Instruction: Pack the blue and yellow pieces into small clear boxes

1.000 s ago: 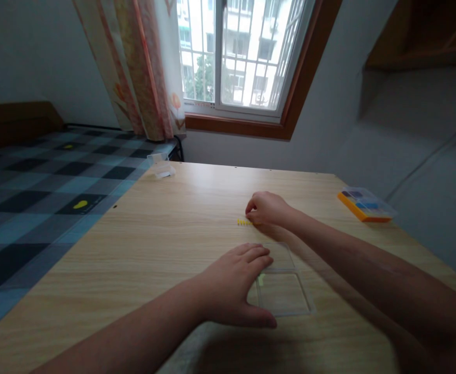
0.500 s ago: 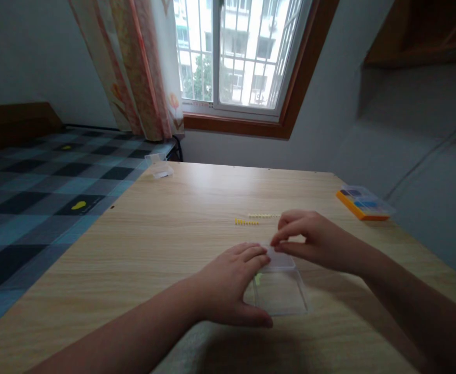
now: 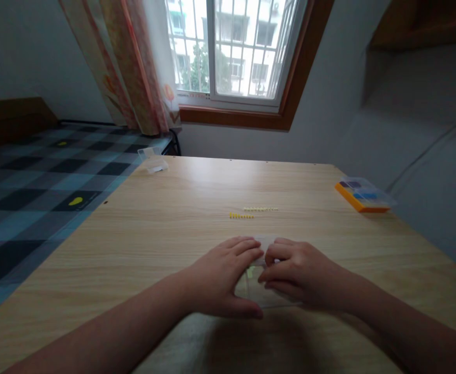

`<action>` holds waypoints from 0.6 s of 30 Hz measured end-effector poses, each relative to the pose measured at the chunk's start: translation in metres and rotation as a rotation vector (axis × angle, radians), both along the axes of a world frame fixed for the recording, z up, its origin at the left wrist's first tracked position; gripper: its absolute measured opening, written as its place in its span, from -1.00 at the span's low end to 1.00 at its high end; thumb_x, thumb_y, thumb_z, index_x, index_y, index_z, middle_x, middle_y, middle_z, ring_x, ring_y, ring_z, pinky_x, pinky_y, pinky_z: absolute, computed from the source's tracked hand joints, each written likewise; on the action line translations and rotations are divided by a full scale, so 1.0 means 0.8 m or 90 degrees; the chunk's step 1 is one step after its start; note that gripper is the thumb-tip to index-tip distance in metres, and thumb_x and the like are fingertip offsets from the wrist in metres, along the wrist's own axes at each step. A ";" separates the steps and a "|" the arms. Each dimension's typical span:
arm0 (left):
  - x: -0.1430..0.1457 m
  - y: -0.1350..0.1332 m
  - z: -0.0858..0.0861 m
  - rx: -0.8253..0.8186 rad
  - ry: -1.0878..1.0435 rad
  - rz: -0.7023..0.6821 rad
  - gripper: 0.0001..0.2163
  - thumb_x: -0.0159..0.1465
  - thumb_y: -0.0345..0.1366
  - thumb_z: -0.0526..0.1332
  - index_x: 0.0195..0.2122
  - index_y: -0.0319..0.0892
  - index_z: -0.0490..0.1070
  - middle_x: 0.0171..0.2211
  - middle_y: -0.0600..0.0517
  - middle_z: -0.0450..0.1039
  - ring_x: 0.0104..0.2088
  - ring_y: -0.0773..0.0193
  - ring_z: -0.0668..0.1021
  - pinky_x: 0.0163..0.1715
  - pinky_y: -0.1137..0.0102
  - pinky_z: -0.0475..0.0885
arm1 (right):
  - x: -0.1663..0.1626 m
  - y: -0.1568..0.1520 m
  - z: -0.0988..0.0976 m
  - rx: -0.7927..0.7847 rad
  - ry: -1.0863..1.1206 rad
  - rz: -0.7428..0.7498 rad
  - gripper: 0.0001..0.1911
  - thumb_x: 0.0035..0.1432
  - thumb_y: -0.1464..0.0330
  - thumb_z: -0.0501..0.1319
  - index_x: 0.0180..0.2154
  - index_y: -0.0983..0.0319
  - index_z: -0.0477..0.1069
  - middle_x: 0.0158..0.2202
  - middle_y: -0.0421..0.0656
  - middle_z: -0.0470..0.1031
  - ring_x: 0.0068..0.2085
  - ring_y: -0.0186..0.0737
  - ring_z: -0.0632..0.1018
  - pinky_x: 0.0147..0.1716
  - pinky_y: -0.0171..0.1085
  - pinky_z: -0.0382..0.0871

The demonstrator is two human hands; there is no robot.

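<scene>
Clear plastic box (image 3: 261,298) lies at the near part of the pale wooden table (image 3: 165,234), between the two hands. Two sections, one far and one near; the long axis of the pair seems to run near to far, though the hands cover much of it.

Left hand (image 3: 228,278) at the box's left side: palm down, fingers pointing right and far, thumb well apart from them and pointing right along the near edge. Fingertips lie over the left of the far section; the hand is spread, not gripping.

Right hand (image 3: 300,272) over the box's right side, fingers curled, fingertips pointing left. Thumb and forefinger tips close together above the near section; cannot tell whether anything is pinched there.

Pale green pieces (image 3: 250,271) in the near section, at its far left corner, between the hands. Too small to tell which way each points.

Beyond both hands, two rows of little pieces. Yellow row (image 3: 241,216): long axis left to right, its left end looking bulkier. Cream row (image 3: 261,209): just farther off, nearly parallel, reaching more to the right.

Orange case (image 3: 362,197) with clear lid at the table's far right. Small clear container (image 3: 152,161) at the far left corner.
</scene>
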State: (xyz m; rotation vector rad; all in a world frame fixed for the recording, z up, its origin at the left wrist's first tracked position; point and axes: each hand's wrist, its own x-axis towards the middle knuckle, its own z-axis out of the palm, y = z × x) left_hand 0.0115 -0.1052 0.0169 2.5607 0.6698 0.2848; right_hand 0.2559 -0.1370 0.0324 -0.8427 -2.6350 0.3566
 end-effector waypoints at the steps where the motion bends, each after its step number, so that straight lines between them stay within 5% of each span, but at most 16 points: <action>1: 0.000 0.000 0.000 -0.001 0.004 0.001 -0.15 0.14 0.19 0.36 0.31 -0.26 0.27 0.36 -0.31 0.22 0.37 -0.20 0.26 0.36 -0.04 0.16 | 0.002 0.000 0.001 0.004 -0.003 0.004 -0.86 0.31 0.41 0.24 -0.22 0.14 0.60 -0.24 -0.18 0.49 -0.26 -0.27 0.44 -0.24 -0.27 0.23; 11: 0.001 0.000 0.004 0.011 0.027 -0.006 -0.14 0.16 0.20 0.36 0.33 -0.30 0.25 0.37 -0.30 0.20 0.38 -0.17 0.26 0.37 -0.01 0.15 | -0.001 0.002 -0.005 0.017 0.009 0.006 -0.78 0.31 0.44 0.19 -0.38 0.20 0.55 -0.33 -0.20 0.37 -0.37 -0.33 0.32 -0.35 -0.30 0.13; 18: 0.001 0.000 0.003 0.021 0.024 -0.005 -0.15 0.15 0.21 0.35 0.33 -0.24 0.26 0.37 -0.28 0.21 0.37 -0.15 0.27 0.36 -0.01 0.16 | 0.000 0.000 -0.003 0.014 0.024 -0.012 -0.79 0.35 0.41 0.16 -0.25 0.19 0.59 -0.30 -0.17 0.36 -0.34 -0.32 0.35 -0.33 -0.32 0.19</action>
